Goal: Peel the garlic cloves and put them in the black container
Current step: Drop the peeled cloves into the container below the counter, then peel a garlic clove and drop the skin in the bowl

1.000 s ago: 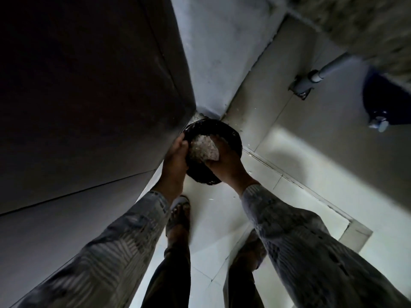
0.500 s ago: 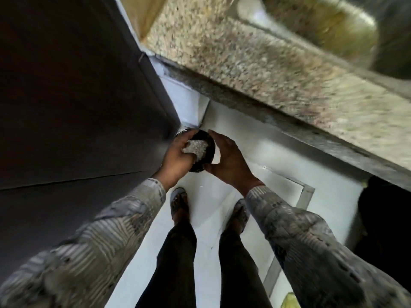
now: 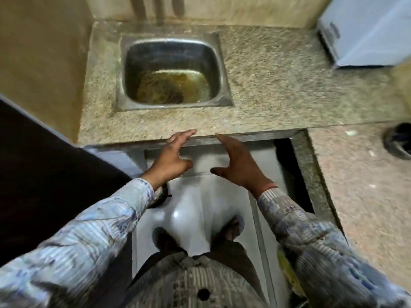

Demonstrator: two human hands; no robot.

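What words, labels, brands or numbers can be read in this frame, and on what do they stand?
None can be read.
Small dark marks on the right sleeve: print or woven pattern, too blurred to tell.
The steel sink, the granite counter and the pale unit at top right show no lettering.

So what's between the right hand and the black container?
Head view: between right hand and round black container, a dark recess, then speckled stone counter with pale scraps.

left hand fingers spread, holding nothing | right hand fingers spread, holding nothing
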